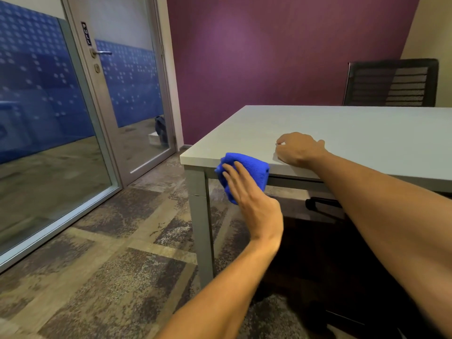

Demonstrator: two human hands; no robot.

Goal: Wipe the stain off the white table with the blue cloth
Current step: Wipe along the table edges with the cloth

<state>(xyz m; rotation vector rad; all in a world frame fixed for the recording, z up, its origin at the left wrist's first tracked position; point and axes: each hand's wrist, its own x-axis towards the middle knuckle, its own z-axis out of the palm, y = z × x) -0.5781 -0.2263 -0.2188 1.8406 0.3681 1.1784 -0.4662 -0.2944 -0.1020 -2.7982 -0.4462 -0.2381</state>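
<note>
Left of the tabletop stands a glass door with a metal handle, and patterned carpet runs from it up to the table leg. That stretch of floor looks open, so there is room to step around the near-left corner.

At the tabletop's front edge, just right of that corner, the blue cloth is folded over the lip, part on top and part hanging down the front. The left hand presses it there with fingers straight and spread, not curled round it.

Further right along the same edge, the right hand rests on the tabletop with fingers loosely curled, holding nothing, seemingly bracing.

No stain shows anywhere on the visible surface; whether one lies under the cloth cannot be told. My judgement is that the wiping is either nearly finished at the edge or working on a mark hidden beneath.

Beyond the tabletop's far right side sits a black mesh chair, well apart from both hands.
</note>
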